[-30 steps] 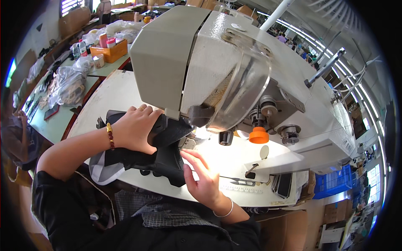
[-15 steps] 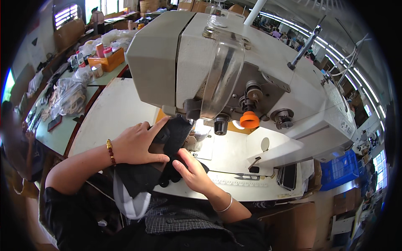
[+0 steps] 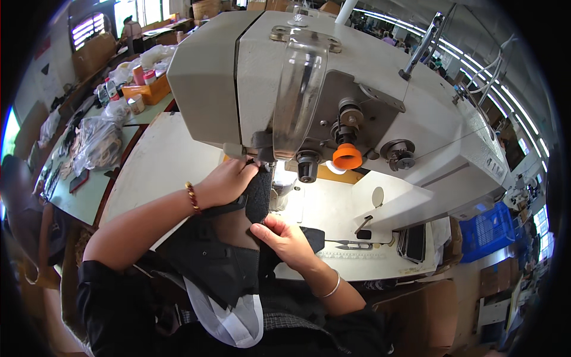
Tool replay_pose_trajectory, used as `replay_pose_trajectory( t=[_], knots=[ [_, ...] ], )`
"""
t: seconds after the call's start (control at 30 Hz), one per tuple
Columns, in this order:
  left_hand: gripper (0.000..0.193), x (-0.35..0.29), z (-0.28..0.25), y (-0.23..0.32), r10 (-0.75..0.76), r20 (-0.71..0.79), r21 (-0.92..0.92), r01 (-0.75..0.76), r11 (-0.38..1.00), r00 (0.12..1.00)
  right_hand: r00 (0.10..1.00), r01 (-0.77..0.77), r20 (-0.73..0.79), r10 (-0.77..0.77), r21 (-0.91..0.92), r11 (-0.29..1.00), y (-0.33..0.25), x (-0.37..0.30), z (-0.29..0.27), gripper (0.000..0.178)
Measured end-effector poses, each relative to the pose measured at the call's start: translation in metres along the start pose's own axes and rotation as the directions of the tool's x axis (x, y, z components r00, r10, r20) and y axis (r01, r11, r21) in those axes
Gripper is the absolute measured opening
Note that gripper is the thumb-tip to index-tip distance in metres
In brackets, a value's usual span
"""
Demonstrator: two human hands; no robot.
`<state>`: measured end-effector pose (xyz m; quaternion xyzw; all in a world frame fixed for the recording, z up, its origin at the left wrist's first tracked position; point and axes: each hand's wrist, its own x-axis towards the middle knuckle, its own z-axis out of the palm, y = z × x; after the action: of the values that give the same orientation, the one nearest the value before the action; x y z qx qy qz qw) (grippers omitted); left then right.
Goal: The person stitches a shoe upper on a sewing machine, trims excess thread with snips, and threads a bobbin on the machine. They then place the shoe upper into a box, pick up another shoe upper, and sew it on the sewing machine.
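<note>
One view, head camera, looking down on an industrial sewing machine (image 3: 357, 101) mounted on a pale counter (image 3: 160, 166). Both hands feed a black fabric piece (image 3: 229, 262) under the machine head. The left hand (image 3: 223, 181) lies on top of the fabric close beside the needle area, its fingers curled down onto a narrow black strip (image 3: 259, 196) that runs up to the presser foot; the needle itself is hidden behind the clear guard (image 3: 300, 89). The right hand (image 3: 285, 238) pinches the near end of the same strip, fingers closed on its edge.

Progress, as a judgement: stitching appears to be under way or about to start, with the strip already lined up at the foot. Most of the piece hangs off the counter edge toward the person's lap, so much of the seam probably remains. No finished stitch line can be made out.

Appearance of the work: matte black, soft and layered, with a white lining (image 3: 229, 318) showing at its lower edge. Small thread snips (image 3: 351, 244) lie on the counter to the right, well apart from the hands.
</note>
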<state>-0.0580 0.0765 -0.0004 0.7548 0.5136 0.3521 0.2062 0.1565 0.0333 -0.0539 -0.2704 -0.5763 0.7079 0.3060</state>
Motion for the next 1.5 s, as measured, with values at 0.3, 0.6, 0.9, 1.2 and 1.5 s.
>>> replay_pose_trajectory(
  t=[0.3, 0.6, 0.9, 1.2, 1.5],
  knots=[
    [0.012, 0.005, 0.011, -0.004, 0.149, -0.111, 0.222, -0.121, 0.967, 0.983, 0.992, 0.052, -0.108, -0.069, -0.149, 0.987, -0.009, -0.006, 0.014, 0.035],
    [0.02, 0.021, 0.011, -0.038, 0.505, -0.099, 0.398, -0.431, 0.81, 0.857, 0.978, 0.113, -0.164, -0.129, -0.104, 0.988, -0.015, 0.016, 0.011, 0.045],
    [0.027, 0.056, 0.017, -0.104, 0.449, 0.064, 0.256, -0.45, 0.856, 0.891, 0.97, -0.047, -0.242, 0.006, -0.163, 0.986, -0.022, 0.034, 0.002, 0.025],
    [0.026, 0.067, 0.012, -0.093, 0.326, 0.062, 0.235, -0.332, 0.914, 0.943, 0.984, 0.048, -0.112, -0.139, -0.585, 0.809, -0.036, 0.021, -0.014, 0.032],
    [0.026, 0.054, 0.015, -0.094, 0.247, 0.041, 0.216, -0.25, 0.944, 0.968, 0.892, 0.161, -0.233, -0.388, -0.638, 0.753, -0.025, -0.003, 0.0, 0.04]
  ],
)
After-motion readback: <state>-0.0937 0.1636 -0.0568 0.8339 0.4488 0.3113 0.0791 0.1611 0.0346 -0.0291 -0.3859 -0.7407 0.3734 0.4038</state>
